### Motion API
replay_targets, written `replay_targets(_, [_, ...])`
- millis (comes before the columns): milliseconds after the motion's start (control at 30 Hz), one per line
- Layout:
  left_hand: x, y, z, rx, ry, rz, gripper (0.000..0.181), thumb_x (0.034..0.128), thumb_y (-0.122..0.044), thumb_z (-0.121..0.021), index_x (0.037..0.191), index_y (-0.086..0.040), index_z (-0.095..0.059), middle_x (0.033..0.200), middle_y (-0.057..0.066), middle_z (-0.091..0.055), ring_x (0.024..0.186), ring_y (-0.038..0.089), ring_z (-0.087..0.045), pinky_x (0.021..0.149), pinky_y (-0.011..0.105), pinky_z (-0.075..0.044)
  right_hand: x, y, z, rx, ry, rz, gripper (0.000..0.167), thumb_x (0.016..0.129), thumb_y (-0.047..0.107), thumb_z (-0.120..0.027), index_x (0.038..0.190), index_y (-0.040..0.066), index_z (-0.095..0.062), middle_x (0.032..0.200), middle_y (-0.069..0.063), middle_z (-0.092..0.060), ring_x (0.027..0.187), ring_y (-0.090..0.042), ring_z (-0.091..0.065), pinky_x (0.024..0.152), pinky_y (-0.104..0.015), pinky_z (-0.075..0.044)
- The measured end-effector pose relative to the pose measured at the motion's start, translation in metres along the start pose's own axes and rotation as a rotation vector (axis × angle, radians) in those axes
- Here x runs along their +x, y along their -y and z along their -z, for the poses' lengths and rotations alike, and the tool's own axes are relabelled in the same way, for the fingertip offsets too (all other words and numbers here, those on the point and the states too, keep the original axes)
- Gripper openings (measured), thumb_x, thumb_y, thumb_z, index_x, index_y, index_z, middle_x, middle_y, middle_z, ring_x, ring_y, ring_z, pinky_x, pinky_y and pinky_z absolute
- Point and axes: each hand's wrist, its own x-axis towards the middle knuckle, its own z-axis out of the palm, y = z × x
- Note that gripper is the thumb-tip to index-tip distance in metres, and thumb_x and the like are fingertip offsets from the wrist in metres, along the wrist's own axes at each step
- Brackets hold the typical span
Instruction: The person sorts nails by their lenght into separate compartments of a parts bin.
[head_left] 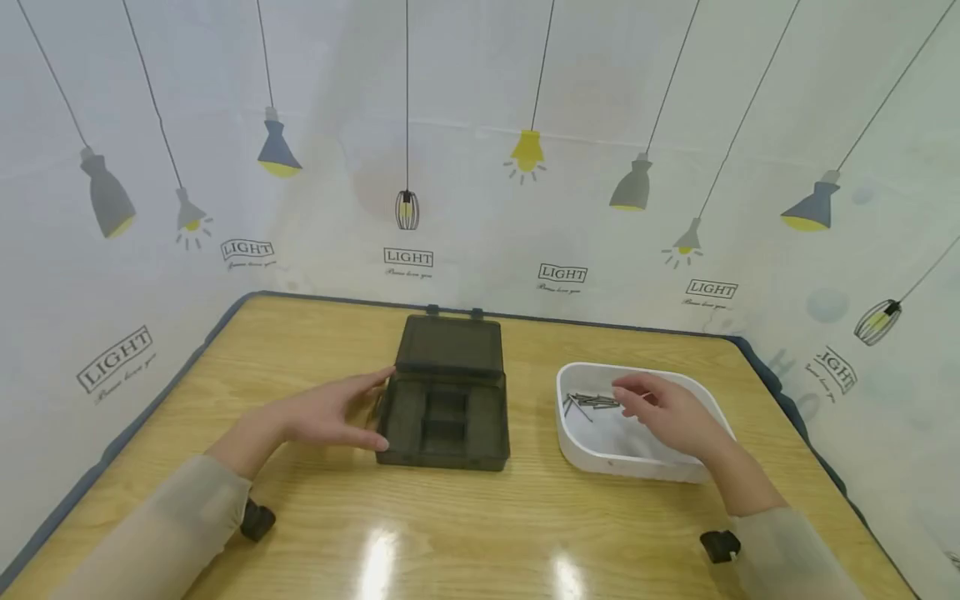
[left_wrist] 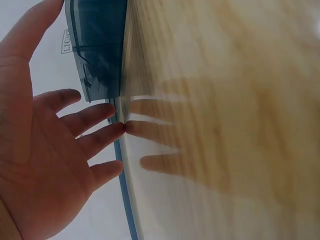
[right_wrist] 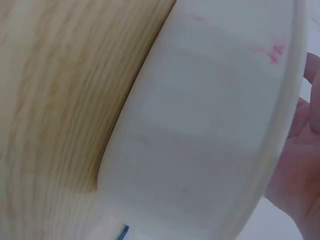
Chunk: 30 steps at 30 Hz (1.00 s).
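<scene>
A dark translucent plastic case (head_left: 442, 417) lies with its lid (head_left: 450, 343) raised and leaning back; dividers split its inside into compartments. My left hand (head_left: 330, 412) is beside the case's left side, thumb at the front left corner and fingers spread. In the left wrist view, those fingers look straight, close to the blue-tinted case wall (left_wrist: 97, 45). To the right stands a white tray (head_left: 637, 468) holding several thin metal nails (head_left: 596, 401) at its left. Over this tray hovers my right hand (head_left: 667, 412), fingers loosely bent; nothing is plainly visible between them. Its fingers are partly hidden by the tray wall (right_wrist: 195, 120) in the right wrist view.
Both items stand on a wood-grain table (head_left: 450, 525) with a dark blue edge. A white sheet (head_left: 465, 100) printed with hanging lamps surrounds the back and sides. Black straps or mounts are on both wrists.
</scene>
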Motion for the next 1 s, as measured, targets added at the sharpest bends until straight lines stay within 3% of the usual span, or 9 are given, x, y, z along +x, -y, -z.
replay_targets(167, [0.004,0.001,0.002,-0.013,0.022,0.013,0.123,0.0908,-0.060,-0.086,0.177,-0.007,-0.016,0.181,0.021,-0.026,0.167,0.046,-0.028,0.134,0.065,-0.025,0.010,-0.001,-0.001,0.120,0.084,-0.025,0.045,0.114,0.037,-0.062,0.142,0.002,-0.068,0.132,-0.020,-0.075,0.108,-0.027,-0.077,0.091,-0.038,-0.061])
replay_targets(500, [0.003,0.004,0.001,-0.012,0.055,0.069,0.122,0.0909,-0.063,-0.084,0.179,-0.017,-0.013,0.179,0.022,-0.032,0.165,0.044,-0.032,0.133,0.067,-0.026,0.029,-0.003,-0.008,0.232,0.129,-0.069,0.045,0.113,0.034,-0.064,0.143,0.000,-0.068,0.129,-0.021,-0.078,0.105,-0.025,-0.078,0.092,-0.040,-0.065])
replay_targets(700, [0.005,0.003,0.002,-0.037,0.074,0.060,0.124,0.0912,-0.060,-0.086,0.179,-0.016,-0.009,0.179,0.025,-0.030,0.166,0.045,-0.030,0.134,0.066,-0.023,0.036,-0.019,-0.015,0.325,0.166,-0.116,0.038,0.110,0.024,-0.069,0.138,-0.002,-0.069,0.113,-0.016,-0.078,0.095,-0.019,-0.071,0.080,-0.032,-0.061])
replay_targets(1000, [0.006,0.003,0.002,-0.039,0.068,0.064,0.123,0.0909,-0.059,-0.086,0.179,-0.018,-0.010,0.178,0.024,-0.032,0.166,0.045,-0.030,0.133,0.068,-0.023,0.044,-0.027,-0.029,0.217,0.168,-0.106,0.030,0.102,0.021,-0.079,0.129,0.008,-0.075,0.099,-0.007,-0.073,0.085,-0.019,-0.064,0.072,-0.029,-0.055])
